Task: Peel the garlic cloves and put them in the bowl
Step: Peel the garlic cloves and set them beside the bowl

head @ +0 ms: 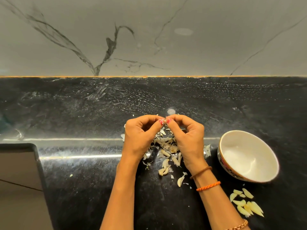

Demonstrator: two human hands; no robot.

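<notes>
1. Garlic clove (165, 121) pinched between the fingertips of both hands, raised over the middle of the black desk (83, 113).
2. Left hand (141, 135) and right hand (187, 136) brought together at the tips, fingers curled, thumbs meeting on the clove; wrists apart.
3. Loose skins and unpeeled cloves (166, 151) scattered directly beneath and between the wrists, trailing toward the near edge.
4. White bowl (249, 156) to the right of the right hand, near it but not touching, tilted toward the camera, nothing visible inside.
5. Peeled cloves (247, 203) grouped on the desk in front of the bowl, close to the right forearm, outside the bowl.
6. Thread bands (207, 185) around the right wrist.
7. Dark tray edge (38, 163) at the left, well apart from the left hand.
8. Broad bare stretch of desk behind the hands up to the marbled wall (149, 39), and another stretch between tray and left forearm.
</notes>
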